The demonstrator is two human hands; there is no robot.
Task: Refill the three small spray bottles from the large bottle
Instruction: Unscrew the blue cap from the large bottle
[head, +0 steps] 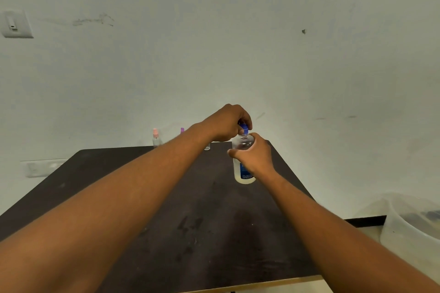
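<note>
Blue cap (244, 129) pinched in the left grip (226, 123); right grip (256, 156) clamps the large bottle (240, 173), upright on the worktop (142, 197).

Head view: worn high, facing forward and down over the dark brown rectangular table (166, 221).
Range: near edge close, wall behind.

Large bottle (242, 169): blue label (245, 172) showing pale print, too small and blurred for reading. No other text, brand, number or sign showing legibly.
</note>
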